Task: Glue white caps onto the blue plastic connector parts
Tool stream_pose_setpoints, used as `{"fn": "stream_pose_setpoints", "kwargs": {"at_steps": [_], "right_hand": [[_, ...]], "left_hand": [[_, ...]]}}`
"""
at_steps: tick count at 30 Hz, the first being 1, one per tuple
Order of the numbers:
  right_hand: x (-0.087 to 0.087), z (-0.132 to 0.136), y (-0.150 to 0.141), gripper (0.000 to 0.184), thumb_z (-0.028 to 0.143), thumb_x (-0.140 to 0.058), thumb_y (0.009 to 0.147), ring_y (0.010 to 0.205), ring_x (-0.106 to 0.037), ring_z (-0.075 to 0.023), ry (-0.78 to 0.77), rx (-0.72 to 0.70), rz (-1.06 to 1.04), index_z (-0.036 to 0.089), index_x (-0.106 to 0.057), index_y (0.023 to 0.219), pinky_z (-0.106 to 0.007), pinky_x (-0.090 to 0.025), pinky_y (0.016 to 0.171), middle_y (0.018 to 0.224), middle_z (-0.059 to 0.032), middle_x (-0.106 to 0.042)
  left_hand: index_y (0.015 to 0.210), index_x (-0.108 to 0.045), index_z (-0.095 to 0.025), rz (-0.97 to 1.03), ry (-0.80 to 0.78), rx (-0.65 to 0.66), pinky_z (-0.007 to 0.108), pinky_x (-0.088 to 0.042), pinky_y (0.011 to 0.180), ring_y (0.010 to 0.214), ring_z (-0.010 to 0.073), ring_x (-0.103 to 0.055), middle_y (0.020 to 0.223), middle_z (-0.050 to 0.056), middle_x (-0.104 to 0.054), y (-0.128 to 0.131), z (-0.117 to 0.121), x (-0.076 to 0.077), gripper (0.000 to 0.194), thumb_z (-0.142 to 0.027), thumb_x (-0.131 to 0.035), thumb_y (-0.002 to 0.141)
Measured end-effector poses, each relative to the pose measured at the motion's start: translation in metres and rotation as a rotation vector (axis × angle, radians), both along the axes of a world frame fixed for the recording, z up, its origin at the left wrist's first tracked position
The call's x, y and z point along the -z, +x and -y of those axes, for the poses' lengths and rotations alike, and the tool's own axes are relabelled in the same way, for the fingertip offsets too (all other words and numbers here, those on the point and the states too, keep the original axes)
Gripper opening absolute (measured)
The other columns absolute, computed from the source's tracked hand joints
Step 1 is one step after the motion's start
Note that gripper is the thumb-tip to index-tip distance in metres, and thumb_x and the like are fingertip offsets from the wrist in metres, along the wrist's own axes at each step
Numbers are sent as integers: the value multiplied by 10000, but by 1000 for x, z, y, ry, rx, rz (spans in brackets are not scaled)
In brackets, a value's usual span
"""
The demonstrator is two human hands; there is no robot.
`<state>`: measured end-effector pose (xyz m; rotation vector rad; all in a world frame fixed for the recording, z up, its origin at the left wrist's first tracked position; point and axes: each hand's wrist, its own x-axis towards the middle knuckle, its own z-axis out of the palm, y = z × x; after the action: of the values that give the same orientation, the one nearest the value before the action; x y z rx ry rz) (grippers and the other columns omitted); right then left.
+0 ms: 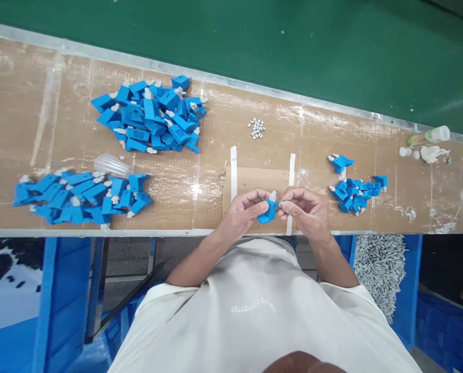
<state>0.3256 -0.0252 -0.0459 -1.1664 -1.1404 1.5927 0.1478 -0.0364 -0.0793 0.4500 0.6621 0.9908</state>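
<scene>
Between finger and thumb, my left hand (249,211) grips a blue plastic part (269,212) with a white tip standing up from it. Close at its right side is my right hand (307,211), pinched on something small and greyish that I cannot make out well. Both hands are over a cardboard piece (260,178) flanked by white tape strips. Beyond them lies a little cluster of small white-grey pieces (257,128). A small pile of blue parts (358,192) sits to the right of my right hand.
Two larger heaps of blue parts with white tips, a far heap (149,116) and a near heap (79,197), lie left. A clear plastic cup (112,165) rests between them. At right are a toothpick container (429,136) and a blue bin (410,290) of grey pieces below the table.
</scene>
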Motion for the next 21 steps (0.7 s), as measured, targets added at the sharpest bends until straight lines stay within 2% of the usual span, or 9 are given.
{"fn": "stream_pose_setpoints", "kwargs": {"at_steps": [5,16,21], "right_hand": [[-2,3,-1,293,443,-891,797,590,-689,-118,-9,9,56,194,-743,841,-233,-622,553,723,-4,-720],[-3,3,-7,316,454,-904,772,583,-644,-97,5,45,66,187,-739,808,-221,-619,526,742,0,-684],[-1,3,-8,321,471,-901,767,579,-610,-100,28,51,94,196,-738,801,-232,-600,506,755,-6,-664]], "left_hand": [[875,-739,-163,-40,11,-30,238,-460,618,643,110,-566,745,13,-673,0,0,-1,448,-531,-923,700],[898,-755,-173,-114,90,-84,224,-477,626,625,94,-548,736,5,-675,2,3,7,427,-538,-904,733],[888,-747,-172,-132,79,-91,234,-483,618,650,112,-579,762,24,-699,2,2,9,453,-562,-906,719]]}}
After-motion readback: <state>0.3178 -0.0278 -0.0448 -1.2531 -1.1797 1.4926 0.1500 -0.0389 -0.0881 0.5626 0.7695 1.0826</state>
